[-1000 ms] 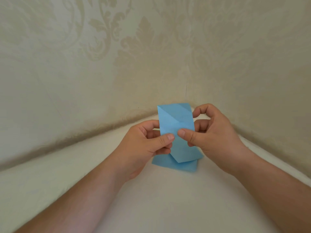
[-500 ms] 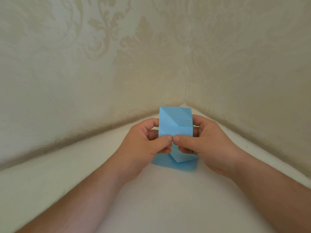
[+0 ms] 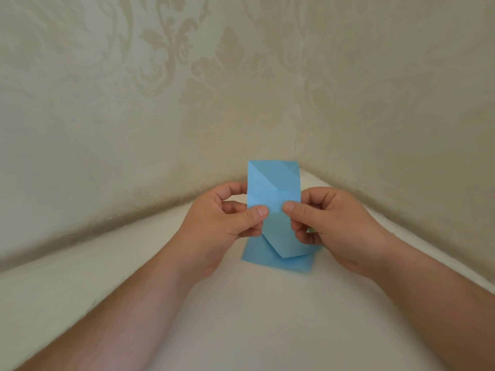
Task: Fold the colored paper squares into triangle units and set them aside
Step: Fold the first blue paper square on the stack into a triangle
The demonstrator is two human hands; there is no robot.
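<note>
Where thumbs met before, now slightly apart: left hand (image 3: pixel 214 226) and right hand (image 3: pixel 332 223) both pinching the blue paper (image 3: pixel 273 188).

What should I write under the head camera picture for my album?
Two hands, left hand and right hand, pinch a folded blue paper above more blue paper.

White table (image 3: pixel 254 317) sitting in wall corner; blue paper (image 3: pixel 278 263) lying flat on it, partly hidden.
</note>
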